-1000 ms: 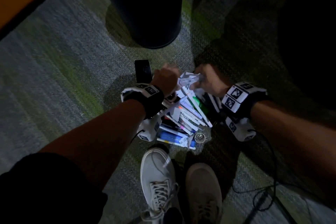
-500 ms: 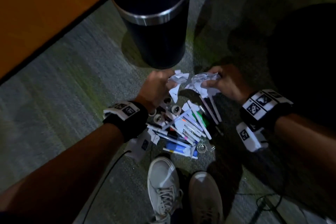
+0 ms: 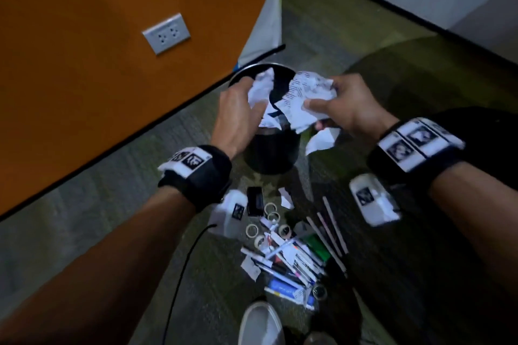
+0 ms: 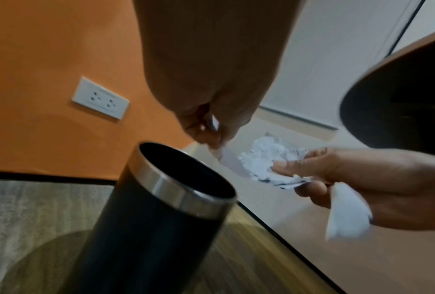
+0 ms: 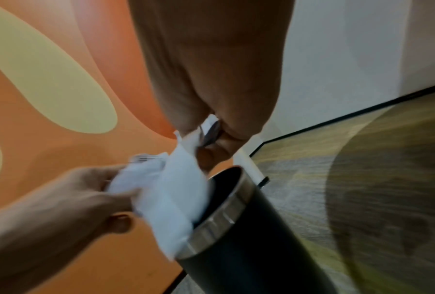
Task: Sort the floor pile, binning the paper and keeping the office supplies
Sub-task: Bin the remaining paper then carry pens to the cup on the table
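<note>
The left hand (image 3: 238, 109) pinches a crumpled white paper scrap (image 3: 260, 87) over the mouth of the black waste bin (image 3: 270, 154). Just beside it, the right hand (image 3: 347, 106) clutches a crumpled printed sheet (image 3: 305, 98), fingers curled round it. Below both wrists, pens and tape rolls (image 3: 286, 255) lie heaped on the carpet (image 3: 84, 227).

The bin (image 4: 146, 228) has a smooth, dark, faintly glossy body under a brushed metal rim band. The paper (image 3: 305, 95) is white, crumpled and matt, some of it printed. The carpet (image 3: 92, 204) looks rough and woven; the orange wall (image 3: 98, 92) is smooth and matt, its socket plate (image 3: 166, 33) pale plastic.
</note>
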`<move>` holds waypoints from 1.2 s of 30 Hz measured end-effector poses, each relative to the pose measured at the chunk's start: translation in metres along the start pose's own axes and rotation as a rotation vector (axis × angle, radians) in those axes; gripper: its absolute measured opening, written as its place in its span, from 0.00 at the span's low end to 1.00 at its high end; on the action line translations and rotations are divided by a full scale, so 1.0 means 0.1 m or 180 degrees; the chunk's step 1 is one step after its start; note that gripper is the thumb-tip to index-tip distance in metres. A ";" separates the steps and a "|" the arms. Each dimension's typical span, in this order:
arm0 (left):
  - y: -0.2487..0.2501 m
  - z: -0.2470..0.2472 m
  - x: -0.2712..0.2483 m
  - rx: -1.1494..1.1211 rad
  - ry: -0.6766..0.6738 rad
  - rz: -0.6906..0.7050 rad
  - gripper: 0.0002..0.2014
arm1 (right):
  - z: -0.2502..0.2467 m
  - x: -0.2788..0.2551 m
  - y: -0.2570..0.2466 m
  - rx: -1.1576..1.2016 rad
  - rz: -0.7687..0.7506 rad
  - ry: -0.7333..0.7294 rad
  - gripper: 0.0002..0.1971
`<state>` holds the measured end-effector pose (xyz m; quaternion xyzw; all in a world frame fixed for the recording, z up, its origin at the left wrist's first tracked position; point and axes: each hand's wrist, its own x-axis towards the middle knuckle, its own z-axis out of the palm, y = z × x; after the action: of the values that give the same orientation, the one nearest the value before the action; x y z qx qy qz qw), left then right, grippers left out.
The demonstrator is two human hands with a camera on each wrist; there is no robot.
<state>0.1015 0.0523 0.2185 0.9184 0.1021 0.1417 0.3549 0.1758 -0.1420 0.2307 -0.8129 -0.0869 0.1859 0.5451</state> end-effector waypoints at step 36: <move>-2.70 1.92 -0.58 0.0532 -0.0441 -0.2026 0.28 | 1.67 0.14 2.96 -0.2348 0.0573 -0.0761 0.23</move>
<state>0.0878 0.1122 -0.1120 0.8738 0.3708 -0.0478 0.3110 0.1044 -0.1105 -0.1005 -0.9311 -0.1391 0.2825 0.1841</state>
